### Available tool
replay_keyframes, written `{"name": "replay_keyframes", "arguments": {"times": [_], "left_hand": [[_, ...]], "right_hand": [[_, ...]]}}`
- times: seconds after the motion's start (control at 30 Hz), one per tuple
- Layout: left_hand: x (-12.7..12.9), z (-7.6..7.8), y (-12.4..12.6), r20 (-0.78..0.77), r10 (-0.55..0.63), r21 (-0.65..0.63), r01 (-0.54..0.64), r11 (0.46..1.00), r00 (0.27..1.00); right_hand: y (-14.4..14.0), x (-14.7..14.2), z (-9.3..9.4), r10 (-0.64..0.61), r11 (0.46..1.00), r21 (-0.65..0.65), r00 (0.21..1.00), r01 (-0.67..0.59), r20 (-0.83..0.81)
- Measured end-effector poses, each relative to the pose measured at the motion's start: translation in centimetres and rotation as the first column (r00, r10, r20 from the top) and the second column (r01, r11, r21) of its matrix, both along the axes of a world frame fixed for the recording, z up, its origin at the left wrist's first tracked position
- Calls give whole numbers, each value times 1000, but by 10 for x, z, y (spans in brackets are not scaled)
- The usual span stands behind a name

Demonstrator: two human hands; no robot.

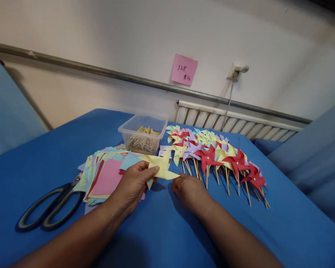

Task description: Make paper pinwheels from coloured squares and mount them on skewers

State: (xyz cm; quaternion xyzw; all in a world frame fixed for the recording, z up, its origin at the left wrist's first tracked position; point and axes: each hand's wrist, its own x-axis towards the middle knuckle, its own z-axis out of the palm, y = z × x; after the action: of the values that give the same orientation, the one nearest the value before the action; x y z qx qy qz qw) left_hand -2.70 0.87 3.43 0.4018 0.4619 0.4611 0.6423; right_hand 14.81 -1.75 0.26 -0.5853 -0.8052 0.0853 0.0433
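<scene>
A pale yellow paper pinwheel (162,166) is pinched in my left hand (135,181), the thumb lying on top of its left side. My right hand (190,191) is closed beside the pinwheel's right tip; its fingertips are turned away, and what they hold, if anything, is hidden. Left of my left hand lies a loose stack of coloured paper squares (107,176). Large dark-handled scissors (54,208) rest against that stack, their blades out of sight under the paper. Several pinwheels on sticks (209,158) in red, yellow and purple lie in rows beyond my right hand.
Behind the paper stack stands a clear plastic box (141,132) containing many short wooden sticks (145,139). Small white printed packets (164,150) lie beside it. A blue cloth (156,238) covers the table. A radiator (212,117) and a metal rail (145,83) run along the wall.
</scene>
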Motion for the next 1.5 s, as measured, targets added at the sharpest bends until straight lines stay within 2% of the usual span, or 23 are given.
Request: {"name": "replay_keyframes", "arguments": {"times": [0.1, 0.73, 0.9, 1.0, 1.23, 1.5], "left_hand": [[1, 0, -1, 25, -4, -5, 4, 1000, 1000], [3, -8, 1, -6, -30, 14, 30, 999, 1000], [1, -9, 2, -64, -25, 32, 28, 999, 998], [0, -8, 2, -43, -20, 31, 21, 999, 999], [3, -3, 0, -1, -5, 3, 5, 1000, 1000], [0, -6, 1, -22, -15, 16, 16, 1000, 1000]], "right_hand": [[1, -1, 1, -11, 1000, 11, 998, 10, 57], [2, -2, 8, -32, 998, 51, 989, 24, 146], [-4, -10, 13, -40, 998, 53, 984, 31, 175], [-7, -16, 15, -46, 998, 60, 981, 35, 188], [-9, -22, 15, -65, 995, 85, 979, 49, 192], [-9, -16, 10, -99, 992, 86, 983, 87, 157]]}}
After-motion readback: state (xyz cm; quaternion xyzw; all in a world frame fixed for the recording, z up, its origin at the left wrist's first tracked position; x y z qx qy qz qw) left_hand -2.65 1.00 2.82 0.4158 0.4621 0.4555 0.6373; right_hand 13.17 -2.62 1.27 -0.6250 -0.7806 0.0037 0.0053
